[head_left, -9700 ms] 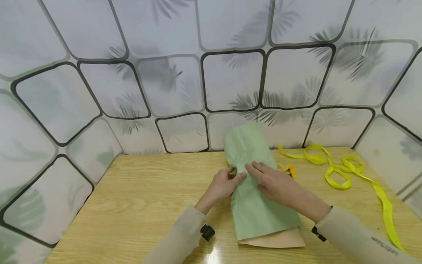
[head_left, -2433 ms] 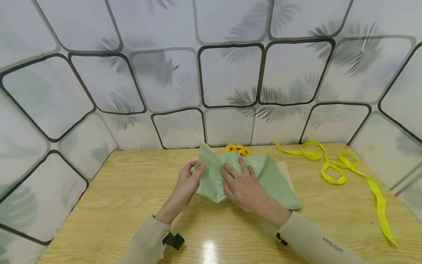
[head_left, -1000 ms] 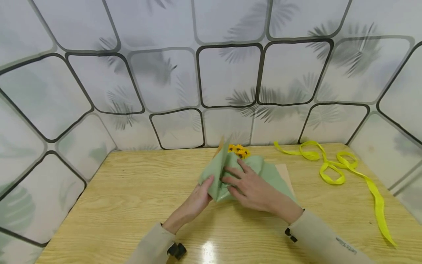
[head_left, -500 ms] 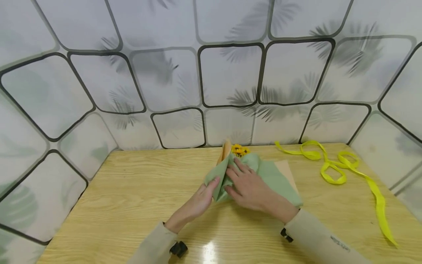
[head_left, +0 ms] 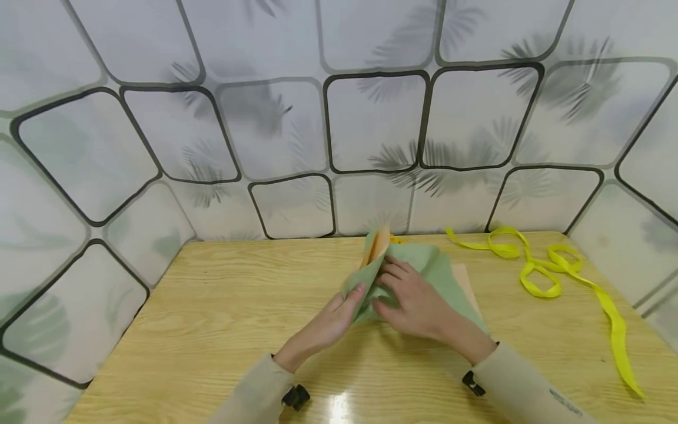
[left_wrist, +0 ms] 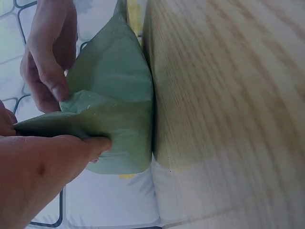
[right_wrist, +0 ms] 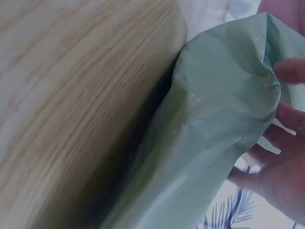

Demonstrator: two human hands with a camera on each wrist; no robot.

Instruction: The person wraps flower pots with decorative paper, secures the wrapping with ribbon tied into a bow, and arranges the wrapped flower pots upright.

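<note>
A sheet of green wrapping paper (head_left: pixel 424 268) with a peach inner side (head_left: pixel 379 244) lies partly folded on the table. My left hand (head_left: pixel 333 321) pinches the raised left flap, its thumb on the green side, also plain in the left wrist view. My right hand (head_left: pixel 415 297) rests on the paper beside that flap, fingertips at the fold and thumb apart from them. In the right wrist view its spread fingers (right_wrist: pixel 259 155) touch the crumpled paper edge. Behind the paper, only a sliver of the yellow flowers (head_left: pixel 396 239) shows; the rest is hidden.
A yellow ribbon (head_left: pixel 564 268) lies in loose loops at the right of the wooden table (head_left: pixel 238 294), one end trailing toward the front. A patterned cloth wall (head_left: pixel 373 123) stands right behind the table's far edge and at both sides.
The paper, earlier a long upright bundle, now lies crosswise. Its left flap has been folded rightward and upward by my left hand, covering most of the flowers. My right hand stays on the paper.
</note>
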